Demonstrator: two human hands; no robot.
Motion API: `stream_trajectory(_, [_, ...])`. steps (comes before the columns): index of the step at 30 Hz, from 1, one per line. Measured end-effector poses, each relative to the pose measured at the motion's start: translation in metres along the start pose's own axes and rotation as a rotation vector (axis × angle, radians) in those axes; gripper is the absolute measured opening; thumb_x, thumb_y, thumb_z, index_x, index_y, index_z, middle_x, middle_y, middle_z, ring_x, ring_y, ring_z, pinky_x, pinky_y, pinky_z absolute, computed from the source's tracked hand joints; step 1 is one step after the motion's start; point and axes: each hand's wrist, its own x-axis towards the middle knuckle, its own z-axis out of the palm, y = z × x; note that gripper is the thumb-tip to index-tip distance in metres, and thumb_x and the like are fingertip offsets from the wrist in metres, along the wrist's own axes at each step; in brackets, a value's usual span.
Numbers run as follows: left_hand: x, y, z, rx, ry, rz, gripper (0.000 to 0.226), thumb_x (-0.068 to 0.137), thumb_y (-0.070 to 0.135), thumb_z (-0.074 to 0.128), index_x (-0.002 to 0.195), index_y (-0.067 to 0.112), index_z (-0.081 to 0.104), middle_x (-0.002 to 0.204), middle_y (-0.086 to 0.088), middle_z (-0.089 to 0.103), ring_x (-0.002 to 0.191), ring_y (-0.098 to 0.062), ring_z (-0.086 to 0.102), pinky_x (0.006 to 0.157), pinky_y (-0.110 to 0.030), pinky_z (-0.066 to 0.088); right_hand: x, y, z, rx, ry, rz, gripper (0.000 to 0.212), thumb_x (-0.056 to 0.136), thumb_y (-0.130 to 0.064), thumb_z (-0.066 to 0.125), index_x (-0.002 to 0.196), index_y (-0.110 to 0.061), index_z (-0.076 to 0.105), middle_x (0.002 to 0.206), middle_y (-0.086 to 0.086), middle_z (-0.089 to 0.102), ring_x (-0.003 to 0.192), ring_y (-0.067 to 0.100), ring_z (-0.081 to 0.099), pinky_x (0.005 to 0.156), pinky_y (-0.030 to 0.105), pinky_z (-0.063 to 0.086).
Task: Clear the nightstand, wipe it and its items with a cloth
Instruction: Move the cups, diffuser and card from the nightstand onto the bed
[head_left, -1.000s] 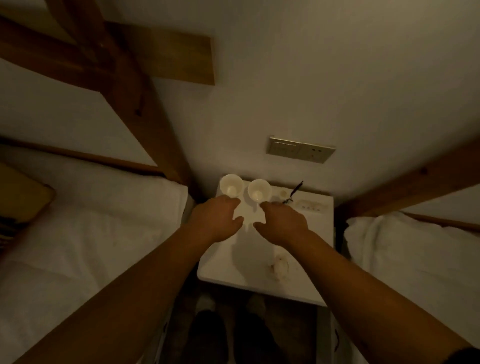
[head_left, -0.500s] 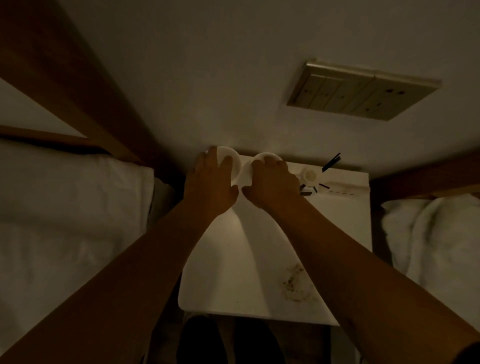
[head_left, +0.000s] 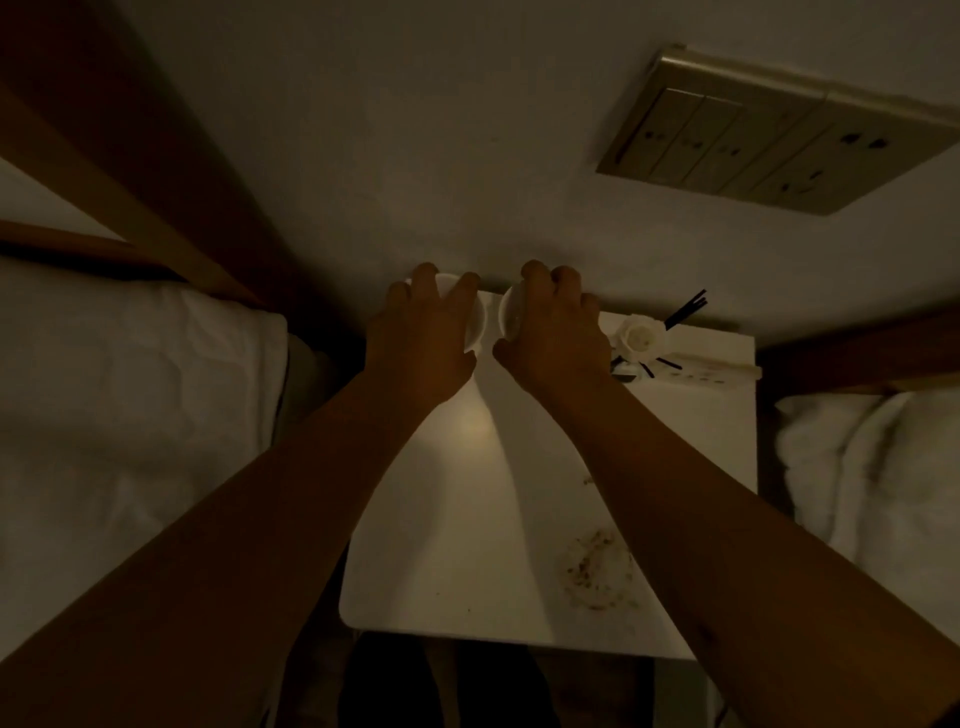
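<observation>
A white nightstand (head_left: 452, 545) stands against the wall between two beds. Two white cups sit side by side at its back edge. My left hand (head_left: 421, 338) is wrapped over the left cup (head_left: 475, 319) from above. Over the right cup (head_left: 509, 314) my right hand (head_left: 556, 332) is closed the same way. Both cups are mostly hidden under my fingers. A small white diffuser bottle (head_left: 641, 336) with black reed sticks (head_left: 688, 306) stands just right of my right hand. A brown stain (head_left: 597, 569) marks the front right of the top.
A white power strip (head_left: 701, 373) lies along the nightstand's back right. White bedding lies to the left (head_left: 130, 415) and right (head_left: 872, 478). A switch and socket panel (head_left: 779, 140) is on the wall above. Wooden bed frames flank the stand.
My hands moved forward from the middle of the top and closed over the two cups. The camera came in closer and lower over the nightstand.
</observation>
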Motion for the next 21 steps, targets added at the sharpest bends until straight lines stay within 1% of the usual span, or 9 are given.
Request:
stream_trajectory(2, [-0.006,-0.001,0.0,-0.02,0.0,-0.003,0.078,0.08,0.035,0.073,0.145,0.031,0.03,0.149,-0.012,0.026,0.13,-0.035,0.033,0.096,-0.047,0.046,-0.002,0.0,-0.002,-0.028,-0.044,-0.02,0.086,0.069,-0.039,0.079,0.138,-0.031,0.028,0.138,0.01,0.029,0.12,0.038,0.037,0.069,0.042,0.042])
stream_trajectory(5, [-0.017,-0.009,-0.003,-0.059,-0.019,-0.041,0.078,0.079,0.032,0.074,0.144,0.03,0.031,0.149,-0.009,0.024,0.131,-0.035,0.032,0.096,-0.046,0.046,-0.012,-0.004,-0.006,-0.084,-0.093,-0.056,0.081,0.067,-0.042,0.08,0.134,-0.032,0.036,0.136,0.008,0.029,0.121,0.037,0.036,0.072,0.042,0.045])
stream_trajectory(7, [-0.027,-0.016,-0.006,-0.092,-0.03,-0.094,0.077,0.079,0.03,0.074,0.142,0.029,0.032,0.148,-0.008,0.026,0.129,-0.036,0.033,0.092,-0.046,0.046,-0.02,-0.012,-0.009,-0.099,-0.108,-0.087,0.08,0.066,-0.042,0.081,0.132,-0.032,0.038,0.135,0.007,0.03,0.12,0.035,0.036,0.071,0.041,0.045])
stream_trajectory(10, [-0.05,-0.035,-0.013,-0.093,-0.003,-0.185,0.072,0.078,0.031,0.073,0.139,0.03,0.034,0.144,-0.007,0.029,0.122,-0.036,0.038,0.082,-0.042,0.044,-0.035,-0.034,-0.011,-0.135,-0.112,-0.19,0.076,0.066,-0.041,0.08,0.128,-0.032,0.039,0.134,0.008,0.031,0.117,0.034,0.038,0.069,0.041,0.045])
stream_trajectory(12, [-0.073,-0.054,-0.019,-0.117,0.031,-0.27,0.07,0.076,0.031,0.073,0.135,0.031,0.036,0.142,-0.006,0.03,0.118,-0.034,0.039,0.076,-0.039,0.042,-0.048,-0.058,-0.009,-0.162,-0.128,-0.289,0.073,0.066,-0.041,0.079,0.127,-0.031,0.039,0.131,0.007,0.033,0.114,0.033,0.04,0.065,0.038,0.042])
stream_trajectory(14, [-0.097,-0.072,-0.026,-0.182,0.054,-0.371,0.072,0.074,0.032,0.075,0.134,0.031,0.036,0.14,-0.005,0.031,0.117,-0.034,0.039,0.076,-0.041,0.043,-0.06,-0.084,-0.004,-0.179,-0.158,-0.377,0.07,0.068,-0.04,0.078,0.126,-0.029,0.041,0.128,0.007,0.034,0.111,0.032,0.04,0.063,0.035,0.04])
stream_trajectory(16, [-0.126,-0.092,-0.032,-0.237,0.089,-0.447,0.075,0.071,0.032,0.076,0.134,0.031,0.036,0.135,-0.005,0.035,0.113,-0.034,0.041,0.075,-0.043,0.045,-0.075,-0.112,0.002,-0.176,-0.193,-0.443,0.068,0.068,-0.038,0.078,0.125,-0.028,0.042,0.127,0.007,0.035,0.11,0.032,0.04,0.063,0.035,0.041])
stream_trajectory(18, [-0.16,-0.114,-0.036,-0.245,0.124,-0.514,0.075,0.071,0.034,0.076,0.133,0.032,0.035,0.132,-0.005,0.035,0.111,-0.033,0.042,0.071,-0.039,0.041,-0.094,-0.144,0.011,-0.172,-0.227,-0.528,0.068,0.068,-0.036,0.079,0.124,-0.028,0.042,0.127,0.006,0.035,0.112,0.033,0.041,0.065,0.037,0.044])
stream_trajectory(21, [-0.216,-0.145,-0.04,-0.262,0.18,-0.627,0.075,0.071,0.034,0.076,0.132,0.033,0.033,0.131,-0.003,0.034,0.112,-0.033,0.042,0.071,-0.039,0.04,-0.126,-0.189,0.025,-0.218,-0.267,-0.669,0.072,0.069,-0.038,0.078,0.13,-0.031,0.039,0.13,0.006,0.033,0.115,0.034,0.041,0.071,0.041,0.048])
